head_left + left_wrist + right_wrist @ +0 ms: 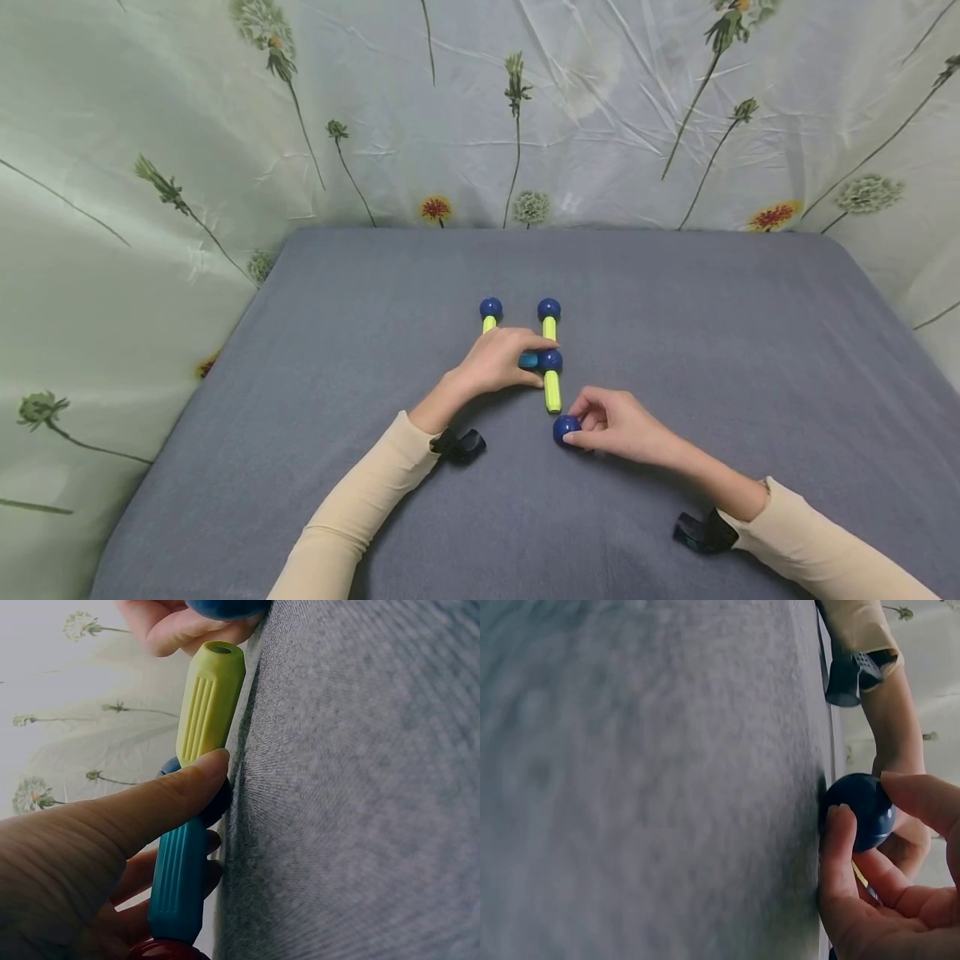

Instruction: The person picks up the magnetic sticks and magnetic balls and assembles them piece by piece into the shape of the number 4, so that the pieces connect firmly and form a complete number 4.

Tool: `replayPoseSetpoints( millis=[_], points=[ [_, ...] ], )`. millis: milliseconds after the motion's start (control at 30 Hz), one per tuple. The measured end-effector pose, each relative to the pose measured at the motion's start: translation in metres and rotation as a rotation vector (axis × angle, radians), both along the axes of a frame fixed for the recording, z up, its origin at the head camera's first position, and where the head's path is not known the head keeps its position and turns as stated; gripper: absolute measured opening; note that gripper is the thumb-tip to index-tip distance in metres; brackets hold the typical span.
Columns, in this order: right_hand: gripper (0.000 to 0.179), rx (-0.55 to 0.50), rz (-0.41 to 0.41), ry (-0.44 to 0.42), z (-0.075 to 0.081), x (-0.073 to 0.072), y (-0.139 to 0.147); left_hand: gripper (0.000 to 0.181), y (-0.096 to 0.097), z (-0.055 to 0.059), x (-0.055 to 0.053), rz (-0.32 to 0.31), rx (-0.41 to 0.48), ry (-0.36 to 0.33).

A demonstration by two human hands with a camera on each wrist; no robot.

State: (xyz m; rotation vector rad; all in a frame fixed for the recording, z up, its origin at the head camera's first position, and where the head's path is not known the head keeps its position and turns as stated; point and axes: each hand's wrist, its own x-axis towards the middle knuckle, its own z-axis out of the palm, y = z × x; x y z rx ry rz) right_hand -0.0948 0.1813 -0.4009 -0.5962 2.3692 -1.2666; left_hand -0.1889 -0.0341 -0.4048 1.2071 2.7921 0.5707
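Rods and balls form a connected toy structure on the grey cloth [675, 333]. My left hand [498, 358] grips it around a blue ball [550, 360], thumb on the near side and fingers on the far side. From that ball a yellow-green rod [552, 392] points toward me, its free end showing a hole in the left wrist view. A teal rod [177, 881] runs under the left hand to a red ball [169, 951]. Just off the yellow-green rod's free end, my right hand [626, 427] pinches a loose blue ball [862, 811] between thumb and fingers.
Two more blue balls, one on the left [491, 308] and one on the right [549, 309], top yellow-green rods at the structure's far end. A flower-printed curtain [600, 125] hangs behind the cloth-covered surface. Each wrist wears a black strap with a camera.
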Motion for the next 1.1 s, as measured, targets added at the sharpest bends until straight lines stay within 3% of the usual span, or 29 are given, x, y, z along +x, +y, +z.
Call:
replayPoseSetpoints(
  millis=[200,433,1100],
  points=[
    [0.027,-0.014,-0.054,0.012,-0.003,0.001,-0.006,0.053,0.0,0.0,-0.002,0.001,0.014,-0.006],
    [0.028,-0.023,-0.105,-0.036,-0.004,0.001,-0.007,0.053,0.001,0.0,-0.002,0.001,0.018,-0.017],
    [0.032,-0.025,-0.085,-0.053,-0.001,0.0,-0.014,0.044,0.001,-0.001,0.0,0.02,-0.007,-0.007]
  ],
)
